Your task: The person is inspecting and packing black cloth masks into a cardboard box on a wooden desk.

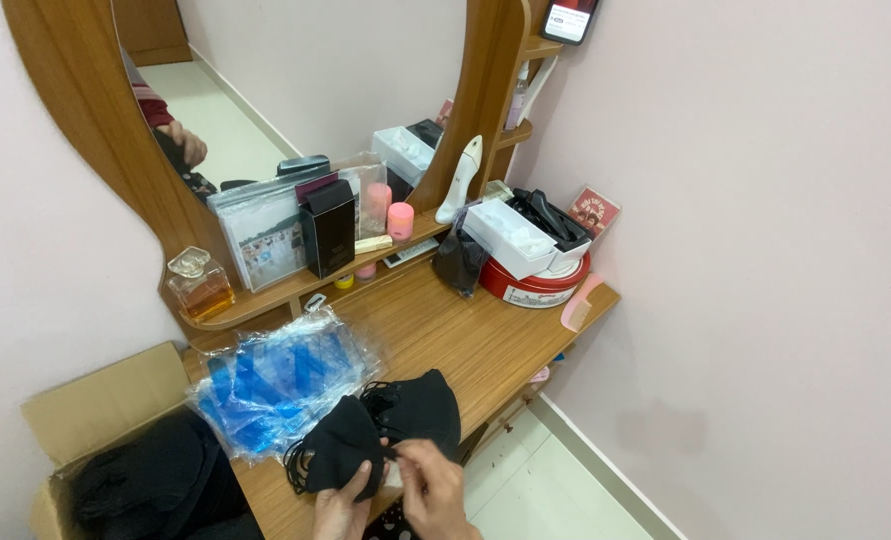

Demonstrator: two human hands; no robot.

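Your hands work at the near edge of the wooden tabletop (465,340), right where it drops off toward the pale tiled floor (565,480). The pink wall (765,250) closes in on the right beyond that strip of floor, and an open cardboard box (105,400) holding dark fabric stands against the tabletop's left end. The freest bare wood is the middle stretch between you and the red round tin (535,285) at the far right corner.

A pile of black face masks (390,425) lies at the near edge, just in front of you. They are matte black, folded, with thin black ear loops spilling loose on the left side. The pile's long axis runs from lower left to upper right, the folded points facing away from you.

Your left hand (340,510) rests its fingers on the lower edge of the nearest mask. Your right hand (435,490) has thumb and fingertips pinched together on something small at the mask's edge; what exactly it grips is too small to tell.

Touching the masks on the left is a heap of clear wrappers with blue pieces (280,385), which spreads up to the low shelf (295,285) beneath the mirror (295,90).
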